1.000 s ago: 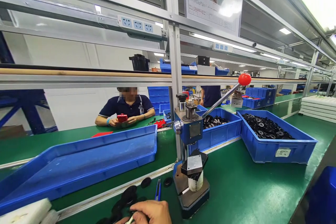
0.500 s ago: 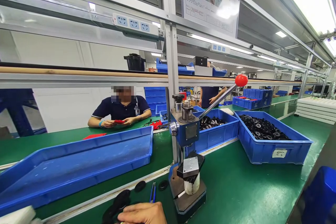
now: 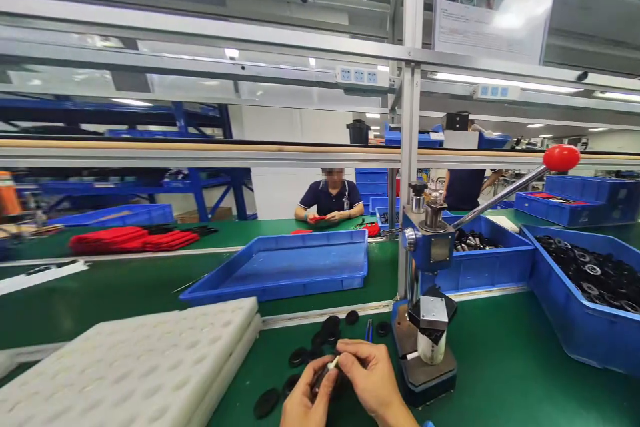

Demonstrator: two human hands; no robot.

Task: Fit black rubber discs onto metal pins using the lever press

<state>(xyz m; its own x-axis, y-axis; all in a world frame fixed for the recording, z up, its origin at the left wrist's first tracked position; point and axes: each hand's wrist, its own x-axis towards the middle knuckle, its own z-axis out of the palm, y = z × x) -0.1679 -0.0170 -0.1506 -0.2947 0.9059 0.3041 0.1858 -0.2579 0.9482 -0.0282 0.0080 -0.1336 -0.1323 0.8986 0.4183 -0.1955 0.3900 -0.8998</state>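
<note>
Both my hands are low at the bottom centre over the green bench. My left hand (image 3: 306,395) is curled around a small dark part. My right hand (image 3: 367,375) pinches a thin white-tipped stick (image 3: 332,363) against that part. Several black round parts (image 3: 320,341) lie loose on the mat just beyond my hands, with blue-handled tweezers (image 3: 369,329) beside them. A blue hand press (image 3: 429,293) with a long lever and red knob (image 3: 561,157) stands just to the right of my hands.
A white foam tray (image 3: 140,360) lies at the left. An empty blue tray (image 3: 295,267) sits behind the parts. Blue bins (image 3: 580,293) of black parts stand at the right. A person in a dark shirt (image 3: 331,199) sits across the line; red items (image 3: 130,239) lie far left.
The view has swung left and down, bringing the white foam tray and both hands into sight. My left hand now shows, joined with the right on the small part.
</note>
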